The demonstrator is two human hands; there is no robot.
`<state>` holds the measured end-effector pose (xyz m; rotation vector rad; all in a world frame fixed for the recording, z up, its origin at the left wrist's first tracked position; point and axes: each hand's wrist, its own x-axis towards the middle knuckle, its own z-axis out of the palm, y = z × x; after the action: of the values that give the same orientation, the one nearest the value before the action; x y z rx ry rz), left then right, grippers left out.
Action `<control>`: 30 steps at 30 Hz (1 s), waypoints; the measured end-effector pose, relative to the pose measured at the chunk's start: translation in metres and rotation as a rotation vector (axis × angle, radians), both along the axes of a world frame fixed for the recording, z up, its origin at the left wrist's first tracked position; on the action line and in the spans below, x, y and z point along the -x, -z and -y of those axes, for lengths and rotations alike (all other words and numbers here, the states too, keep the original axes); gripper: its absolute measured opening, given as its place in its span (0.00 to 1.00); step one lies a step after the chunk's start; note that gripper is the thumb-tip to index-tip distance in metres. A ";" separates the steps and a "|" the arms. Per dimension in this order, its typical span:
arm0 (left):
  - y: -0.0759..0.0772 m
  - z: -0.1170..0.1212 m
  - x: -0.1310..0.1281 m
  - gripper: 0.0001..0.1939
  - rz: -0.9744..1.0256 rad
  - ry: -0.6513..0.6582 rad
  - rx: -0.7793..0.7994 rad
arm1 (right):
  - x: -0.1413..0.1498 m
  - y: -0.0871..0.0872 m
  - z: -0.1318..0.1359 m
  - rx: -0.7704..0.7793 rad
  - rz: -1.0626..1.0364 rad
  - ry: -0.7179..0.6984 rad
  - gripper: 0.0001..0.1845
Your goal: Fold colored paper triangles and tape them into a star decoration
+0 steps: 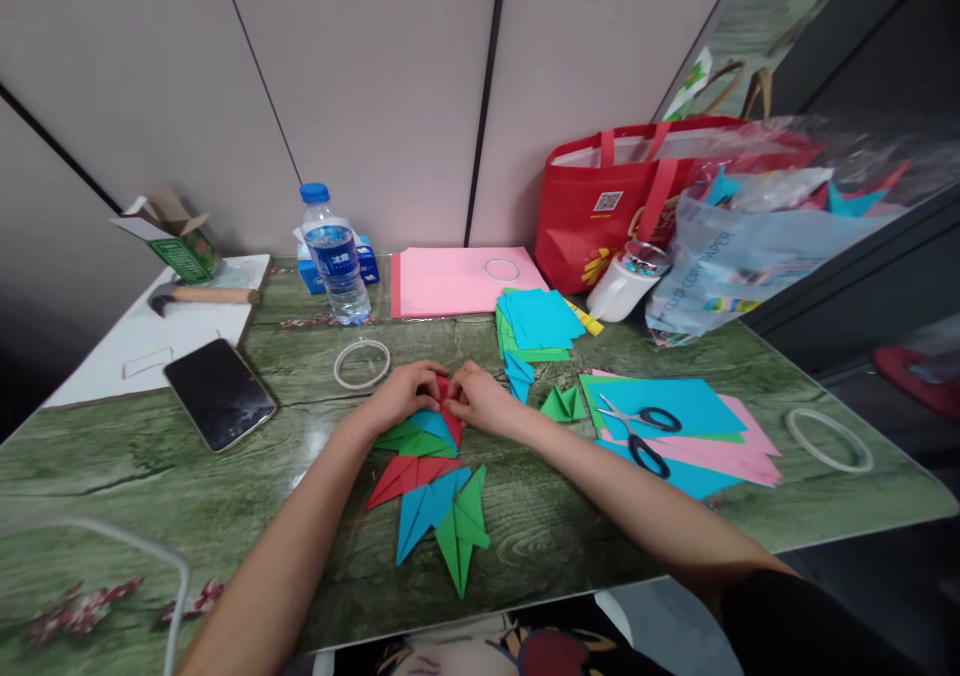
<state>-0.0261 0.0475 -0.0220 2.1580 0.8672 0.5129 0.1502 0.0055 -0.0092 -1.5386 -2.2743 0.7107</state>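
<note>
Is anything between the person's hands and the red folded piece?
Nothing visible is: the left hand and right hand both have fingers at the red folded piece. Blue and green folded pieces lie beside it, not blocking either hand.

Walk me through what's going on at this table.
A person's left hand and right hand pinch a red folded paper piece at the far end of a curved row of red, blue and green folded pieces. A loose green folded piece and a blue one lie to the right. Beyond the right forearm, scissors rest open on colored sheets, not in use.
</note>
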 end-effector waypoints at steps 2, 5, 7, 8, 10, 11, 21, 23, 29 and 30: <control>-0.001 0.001 0.000 0.06 -0.004 -0.006 -0.004 | 0.001 0.000 0.000 0.006 -0.015 -0.004 0.07; -0.003 0.002 0.000 0.06 -0.006 -0.009 -0.015 | 0.000 -0.001 -0.001 0.018 -0.028 -0.031 0.06; -0.003 0.002 0.000 0.06 0.000 -0.005 -0.020 | -0.001 -0.002 0.000 0.031 -0.036 -0.039 0.04; -0.002 0.002 0.000 0.06 0.004 -0.004 -0.021 | -0.002 -0.002 0.000 0.031 -0.039 -0.038 0.03; -0.002 0.002 0.000 0.06 0.008 -0.005 -0.019 | -0.002 -0.002 0.000 0.017 -0.042 -0.027 0.03; -0.002 0.001 0.000 0.06 0.007 -0.006 -0.018 | -0.001 -0.001 -0.001 0.007 -0.041 -0.021 0.03; -0.004 0.004 0.000 0.06 0.019 -0.024 0.002 | -0.034 -0.048 0.043 0.374 -0.511 -0.298 0.04; -0.006 0.004 0.001 0.05 0.013 -0.018 -0.003 | -0.053 -0.066 0.064 0.623 -0.523 -0.554 0.08; -0.010 0.005 -0.001 0.04 0.011 -0.004 -0.033 | -0.093 -0.063 0.065 0.404 -0.307 -0.263 0.16; -0.009 0.005 -0.003 0.06 0.009 -0.026 -0.046 | -0.096 -0.056 0.055 0.229 -0.235 -0.074 0.13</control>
<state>-0.0230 0.0427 -0.0132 2.1866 0.8881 0.5596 0.2458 -0.0491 0.0468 -1.3843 -2.1429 1.1434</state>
